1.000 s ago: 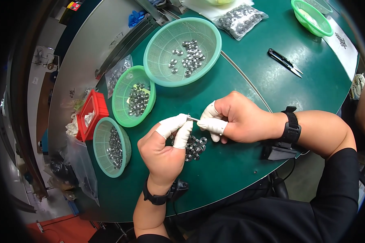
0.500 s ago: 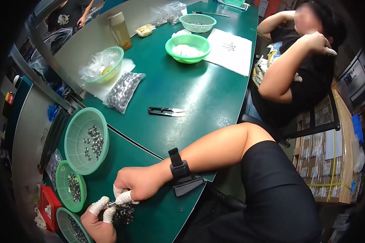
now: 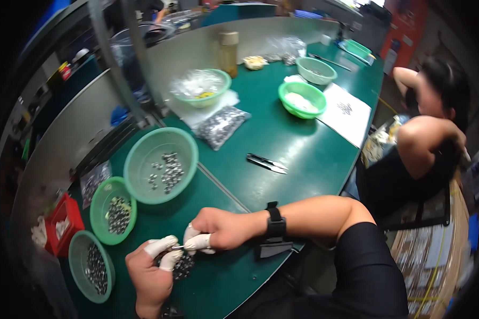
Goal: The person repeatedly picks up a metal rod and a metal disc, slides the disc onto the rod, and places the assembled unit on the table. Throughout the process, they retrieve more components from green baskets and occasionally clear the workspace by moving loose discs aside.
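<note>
My left hand and my right hand meet at the near edge of the green table, with white finger cots on thumbs and forefingers. Between their pinched fingertips is a small shiny metal part. Both hands are closed on it; the fingers hide most of its shape. A heap of small dark and silvery metal parts lies just under the fingertips, partly covered by my left hand. A black strap with a buckle circles my right wrist.
Left of my hands stand a large pale green basket, a bright green basket and another basket, all with metal parts, beside a red bin. Thread snips and a bag of parts lie farther off. A person sits at right.
My view has swung, so the table and baskets sit differently in the picture. Both hands stay together, pinching the metal part, which now shows as a thinner sliver between the fingertips.
</note>
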`<state>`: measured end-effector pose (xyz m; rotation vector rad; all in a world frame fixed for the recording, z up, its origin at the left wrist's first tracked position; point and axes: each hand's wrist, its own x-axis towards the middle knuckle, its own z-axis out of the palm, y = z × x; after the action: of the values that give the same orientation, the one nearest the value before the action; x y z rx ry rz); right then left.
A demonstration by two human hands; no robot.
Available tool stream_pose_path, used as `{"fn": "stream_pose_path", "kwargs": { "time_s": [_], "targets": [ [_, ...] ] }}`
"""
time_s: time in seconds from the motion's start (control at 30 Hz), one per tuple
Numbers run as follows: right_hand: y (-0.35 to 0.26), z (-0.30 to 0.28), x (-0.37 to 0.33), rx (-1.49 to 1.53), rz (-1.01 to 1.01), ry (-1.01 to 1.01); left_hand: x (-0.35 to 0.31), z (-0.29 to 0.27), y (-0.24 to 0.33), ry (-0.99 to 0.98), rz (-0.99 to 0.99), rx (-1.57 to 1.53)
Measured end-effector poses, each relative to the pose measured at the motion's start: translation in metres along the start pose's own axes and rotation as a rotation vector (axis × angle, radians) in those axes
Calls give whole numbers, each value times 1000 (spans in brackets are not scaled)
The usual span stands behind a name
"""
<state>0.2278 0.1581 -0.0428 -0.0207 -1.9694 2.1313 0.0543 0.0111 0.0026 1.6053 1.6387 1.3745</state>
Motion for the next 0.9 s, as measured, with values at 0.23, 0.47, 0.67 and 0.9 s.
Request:
{"fn": "stream_pose_path", "kwargs": {
  "time_s": [0.23, 0.47, 0.67, 0.9],
  "targets": [
    [-7, 1, -2, 111, 186, 17, 6, -3, 1, -89, 299, 479],
    [-25, 11, -1, 148, 318, 172, 4, -1, 1, -16, 394, 574],
    [-13, 11, 0, 299, 296, 97, -1, 1, 0, 49, 415, 583],
    [-9, 6, -8, 441, 290, 72, -4, 10, 2, 34, 375, 560]
  ]
}}
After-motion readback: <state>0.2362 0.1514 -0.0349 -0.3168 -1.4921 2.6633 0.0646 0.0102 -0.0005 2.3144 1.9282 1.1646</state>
